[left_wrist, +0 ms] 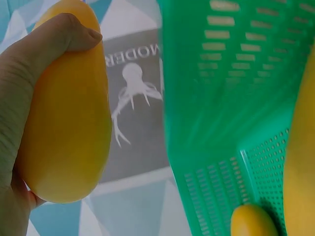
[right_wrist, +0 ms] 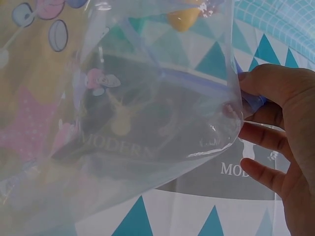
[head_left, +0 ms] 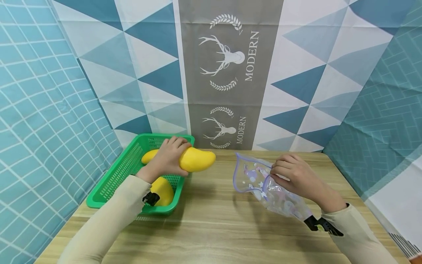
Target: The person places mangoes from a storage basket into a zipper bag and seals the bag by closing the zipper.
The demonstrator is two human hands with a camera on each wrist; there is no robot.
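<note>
A yellow mango is gripped in my left hand, just past the right rim of a green basket. In the left wrist view the thumb curls over the top of that mango. Further right, my right hand pinches the edge of a clear plastic bag with a purple rim and printed figures. The bag's mouth gapes toward the mango. Seen from the right wrist, thumb and forefinger hold the purple edge while the other fingers stay apart from it.
The green basket stands at the left of the wooden table. It holds another yellow mango near the front and a yellow fruit farther back. A patterned cloth wall rises behind the table.
</note>
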